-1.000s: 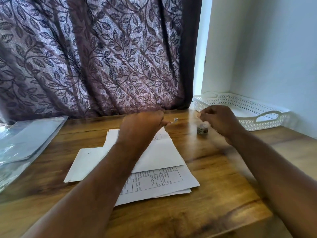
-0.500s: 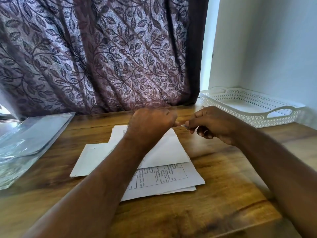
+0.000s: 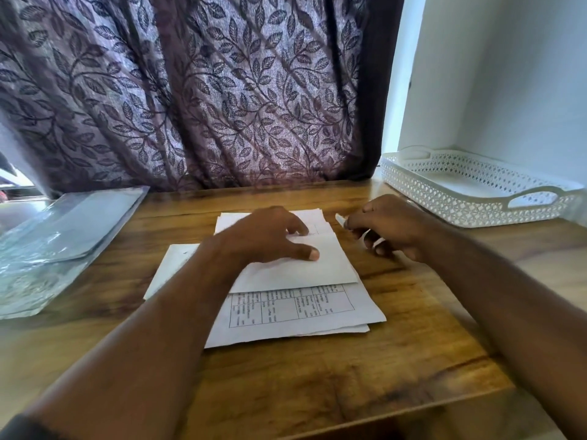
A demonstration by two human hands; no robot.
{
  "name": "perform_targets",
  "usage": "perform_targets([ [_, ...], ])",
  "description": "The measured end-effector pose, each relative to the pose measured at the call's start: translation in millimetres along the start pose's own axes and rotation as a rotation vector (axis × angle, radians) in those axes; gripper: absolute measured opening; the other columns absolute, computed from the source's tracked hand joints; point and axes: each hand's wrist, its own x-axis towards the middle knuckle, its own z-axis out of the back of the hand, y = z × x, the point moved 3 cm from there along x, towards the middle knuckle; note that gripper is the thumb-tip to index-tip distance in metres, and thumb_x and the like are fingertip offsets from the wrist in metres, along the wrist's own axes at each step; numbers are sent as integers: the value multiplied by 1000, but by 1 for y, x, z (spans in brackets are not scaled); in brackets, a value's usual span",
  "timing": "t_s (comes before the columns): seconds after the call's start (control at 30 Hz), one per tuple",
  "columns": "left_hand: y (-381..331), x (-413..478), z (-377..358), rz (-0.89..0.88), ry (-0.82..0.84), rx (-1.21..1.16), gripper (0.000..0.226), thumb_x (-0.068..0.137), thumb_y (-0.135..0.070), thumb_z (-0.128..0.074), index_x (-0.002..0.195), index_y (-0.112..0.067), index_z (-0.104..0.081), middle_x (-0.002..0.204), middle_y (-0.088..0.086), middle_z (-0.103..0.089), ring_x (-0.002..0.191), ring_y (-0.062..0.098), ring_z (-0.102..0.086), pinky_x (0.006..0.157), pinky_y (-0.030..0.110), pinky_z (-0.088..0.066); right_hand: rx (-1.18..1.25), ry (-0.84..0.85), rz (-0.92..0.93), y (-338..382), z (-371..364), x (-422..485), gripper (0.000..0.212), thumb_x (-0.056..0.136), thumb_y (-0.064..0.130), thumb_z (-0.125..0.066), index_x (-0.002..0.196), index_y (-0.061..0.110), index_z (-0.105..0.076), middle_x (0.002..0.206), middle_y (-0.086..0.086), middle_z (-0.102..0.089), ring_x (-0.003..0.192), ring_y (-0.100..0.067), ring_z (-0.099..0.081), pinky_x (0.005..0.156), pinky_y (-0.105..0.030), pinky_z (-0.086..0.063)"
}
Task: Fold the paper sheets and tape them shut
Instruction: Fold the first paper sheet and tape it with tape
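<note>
On the folded sheet [image 3: 301,271] left fingers [image 3: 297,226] press flat; just beside, right fingers [image 3: 354,224] pinch tape [image 3: 340,220].

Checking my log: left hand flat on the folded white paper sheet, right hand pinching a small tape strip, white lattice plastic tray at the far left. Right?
No: the head view shows the white lattice plastic tray at the far right. The left hand lies flat on the folded white paper sheet; the right hand pinches the small tape strip.
</note>
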Motion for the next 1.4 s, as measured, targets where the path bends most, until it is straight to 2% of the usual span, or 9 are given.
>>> perform_targets([
  [0.1,5,2,-9,39,51,-3,72,75,-67,-72,135,-28,-61,130,-3,-58,107,13,-51,96,32,-44,-106,14,-26,8,-14,4,23,88,22,-74,88,-1,-75,72,-11,-66,60,-19,-55,44,-24,-41],
  [0.4,9,9,-11,54,64,56,76,70,-76,-68,131,-32,-60,122,-3,-58,105,17,-53,95,41,-49,-305,-45,-89,24,-33,27,29,84,32,-79,70,8,-70,52,-2,-60,48,-16,-50,49,-25,-38],
  [0.57,9,7,-11,58,65,65,76,70,-77,-68,130,-31,-60,124,-3,-58,109,18,-54,96,43,-49,-353,-101,-64,20,-39,31,31,77,34,-85,69,9,-69,61,-3,-62,59,-17,-53,58,-29,-41],
  [0.73,12,8,-11,49,44,56,76,67,-78,-69,127,-31,-63,120,-4,-60,104,16,-55,94,41,-50,-378,-135,-48,20,-39,28,36,75,34,-85,59,13,-60,61,-2,-56,58,-15,-48,54,-28,-34],
  [0.93,11,8,-12,54,47,72,77,65,-81,-68,126,-33,-62,120,-5,-59,104,16,-55,93,42,-51,-429,-175,-23,17,-42,27,39,74,39,-85,62,14,-57,61,-1,-51,56,-15,-43,51,-26,-30],
  [1.07,10,8,-12,66,62,78,78,65,-81,-67,126,-33,-62,121,-5,-59,106,18,-55,94,43,-51,-455,-195,-11,17,-43,29,38,74,38,-85,64,13,-57,63,0,-53,57,-15,-46,51,-26,-31],
  [1.27,9,9,-12,63,67,81,79,66,-79,-68,129,-33,-61,122,-4,-59,106,18,-55,94,42,-51,-538,-214,7,14,-45,32,33,74,42,-84,75,13,-68,72,0,-64,67,-14,-58,52,-25,-38],
  [1.4,8,9,-11,53,63,102,79,68,-79,-68,131,-32,-60,124,-3,-59,109,19,-56,94,41,-51,-583,-242,32,13,-46,33,35,72,46,-84,74,15,-67,73,2,-65,71,-15,-61,53,-26,-39],
])
